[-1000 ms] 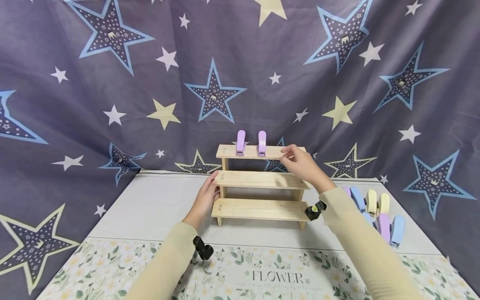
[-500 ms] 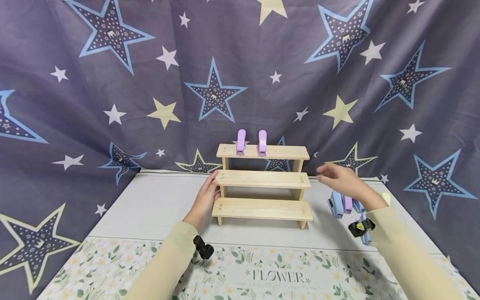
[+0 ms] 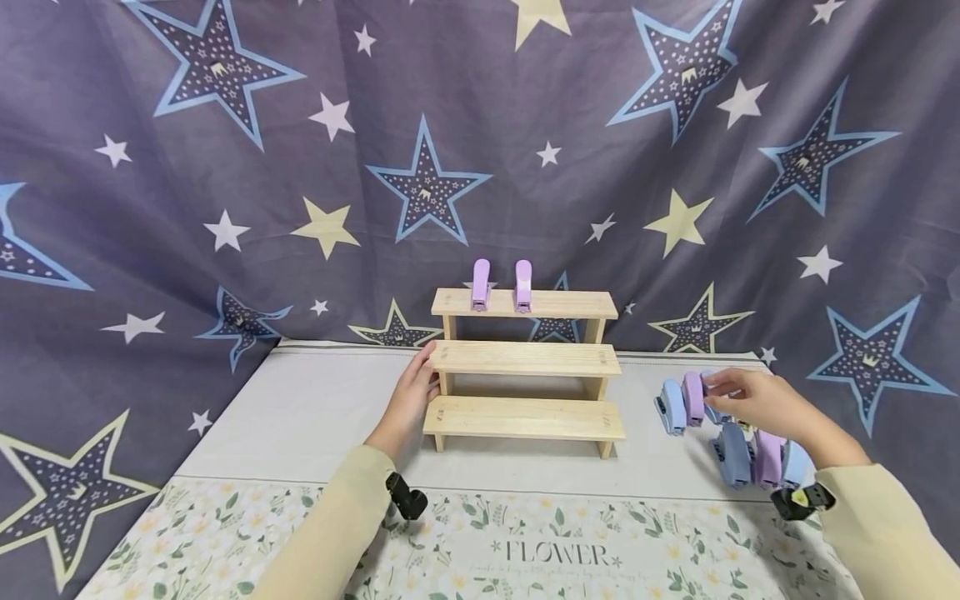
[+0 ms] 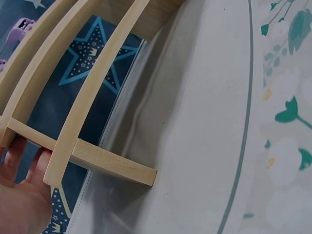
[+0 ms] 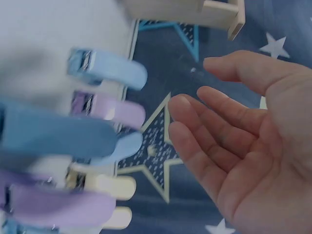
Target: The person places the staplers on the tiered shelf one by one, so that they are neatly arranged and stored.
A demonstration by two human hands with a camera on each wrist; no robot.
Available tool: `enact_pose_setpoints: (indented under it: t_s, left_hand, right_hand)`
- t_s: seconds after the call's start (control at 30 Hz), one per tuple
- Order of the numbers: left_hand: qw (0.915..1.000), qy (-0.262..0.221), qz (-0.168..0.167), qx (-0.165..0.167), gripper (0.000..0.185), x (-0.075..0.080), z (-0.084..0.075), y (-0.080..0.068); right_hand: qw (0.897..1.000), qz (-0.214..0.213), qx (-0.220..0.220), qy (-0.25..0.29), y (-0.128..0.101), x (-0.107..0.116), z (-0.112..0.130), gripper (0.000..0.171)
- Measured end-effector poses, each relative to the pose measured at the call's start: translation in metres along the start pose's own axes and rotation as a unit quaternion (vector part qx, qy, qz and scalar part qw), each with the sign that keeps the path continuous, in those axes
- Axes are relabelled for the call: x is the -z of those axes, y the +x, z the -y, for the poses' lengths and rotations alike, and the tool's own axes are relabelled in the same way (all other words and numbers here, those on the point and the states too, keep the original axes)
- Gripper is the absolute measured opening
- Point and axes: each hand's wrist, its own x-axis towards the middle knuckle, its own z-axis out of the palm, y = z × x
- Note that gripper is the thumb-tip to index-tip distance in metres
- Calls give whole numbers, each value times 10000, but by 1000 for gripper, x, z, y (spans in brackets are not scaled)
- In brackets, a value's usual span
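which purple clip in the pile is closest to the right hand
The purple clip standing beside the light blue clip: the right hand reaches just short of it. The other purple one lies nearer the wrist.

Right hand (image 3: 757, 404) covers part of clip pile (image 3: 738, 454); near clips (image 5: 58, 136) blurred in wrist view. Left hand (image 4: 19, 195) cut off by frame edge.

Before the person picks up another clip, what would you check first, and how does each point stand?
1. Right hand free to grab: ok, fingers straight, holding nothing.
2. Purple clip within reach: ok, just beside the fingertips.
3. Wooden rack steadied: ok, left hand rests against its left end.
4. Room on the top shelf: ok, only two purple clips stand at its left.
5. Firm contact with the clip: cannot tell, wrist view shows a gap.
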Motion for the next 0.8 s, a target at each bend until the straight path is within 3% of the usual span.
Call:
enact_pose_setpoints:
  t_s: [0.4, 0.67, 0.8]
  left_hand:
    - [10000, 3, 29, 3, 48, 2, 1, 1]
    - [10000, -12, 17, 17, 48, 2, 2, 1]
    - [10000, 23, 19, -4, 48, 1, 0, 0]
  right_hand:
    - [9983, 226, -528, -20, -31, -9, -36, 48]
    - [9956, 514, -778, 53, -35, -23, -47, 54]
    - [9947, 451, -925, 18, -36, -29, -48, 58]
